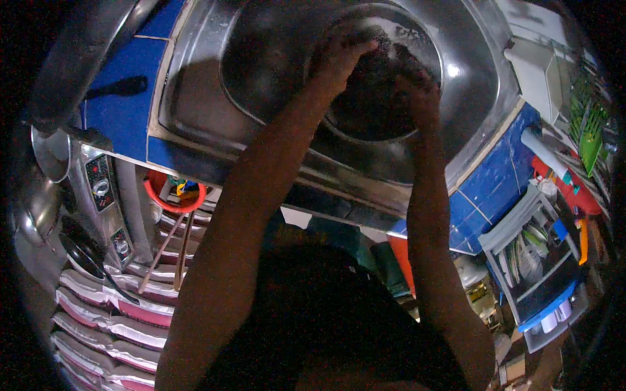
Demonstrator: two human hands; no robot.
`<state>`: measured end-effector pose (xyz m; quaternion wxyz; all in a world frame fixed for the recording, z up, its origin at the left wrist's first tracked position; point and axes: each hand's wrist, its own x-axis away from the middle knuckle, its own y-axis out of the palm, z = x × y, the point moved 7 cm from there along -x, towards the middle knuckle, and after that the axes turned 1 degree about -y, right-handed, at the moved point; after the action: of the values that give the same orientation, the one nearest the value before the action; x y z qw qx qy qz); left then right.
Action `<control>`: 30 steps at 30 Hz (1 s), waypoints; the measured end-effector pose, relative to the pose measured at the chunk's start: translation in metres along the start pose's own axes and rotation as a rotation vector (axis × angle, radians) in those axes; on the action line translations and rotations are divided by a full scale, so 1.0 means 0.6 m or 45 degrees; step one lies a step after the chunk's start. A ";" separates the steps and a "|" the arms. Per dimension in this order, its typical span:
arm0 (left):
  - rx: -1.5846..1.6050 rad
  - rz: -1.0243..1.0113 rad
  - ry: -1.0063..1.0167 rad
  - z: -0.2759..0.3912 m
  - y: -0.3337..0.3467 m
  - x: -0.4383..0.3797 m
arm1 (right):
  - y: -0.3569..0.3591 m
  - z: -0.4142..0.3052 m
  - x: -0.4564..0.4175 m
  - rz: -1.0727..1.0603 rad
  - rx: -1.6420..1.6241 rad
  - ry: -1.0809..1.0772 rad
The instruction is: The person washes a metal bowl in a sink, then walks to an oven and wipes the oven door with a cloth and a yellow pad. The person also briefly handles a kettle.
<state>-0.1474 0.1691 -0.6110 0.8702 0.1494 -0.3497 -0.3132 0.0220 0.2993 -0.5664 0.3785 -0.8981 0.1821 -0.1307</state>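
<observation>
Both arms reach over a stainless steel sink (195,102). In its bowl sits a round metal basin (442,63) with dark contents and pale foam or glare near the far side. My left hand (349,54) is inside the basin's far left part, thumb stretched to the right, most fingers lost in shadow. My right hand (415,78) is lowered over the basin's right side, its fingers dark and blurred. Whether either hand holds anything cannot be made out, since the inside of the basin is very dark.
Blue tiles (127,54) border the sink, with a black utensil (120,88) at left. Below left are a stove front (100,188), an orange-rimmed bucket (176,207) and a black pan (80,249). A grey plastic rack (513,220) with utensils stands at right.
</observation>
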 end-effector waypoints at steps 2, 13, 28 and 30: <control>0.053 -0.070 0.139 -0.015 0.001 -0.019 | -0.017 -0.006 0.003 0.008 -1.032 0.742; -1.131 0.062 0.619 -0.048 0.004 -0.017 | 0.114 0.067 0.014 0.405 0.137 0.521; -1.652 -0.006 0.583 -0.113 -0.027 -0.079 | 0.030 0.000 0.007 0.336 -0.326 0.501; -1.677 0.058 0.638 -0.116 -0.022 -0.076 | 0.051 0.053 0.030 0.477 -0.178 0.459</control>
<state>-0.1299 0.1915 -0.6906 0.8403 -0.3480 0.1204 -0.3978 0.0428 0.2917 -0.6085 0.2946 -0.8350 0.4180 -0.2032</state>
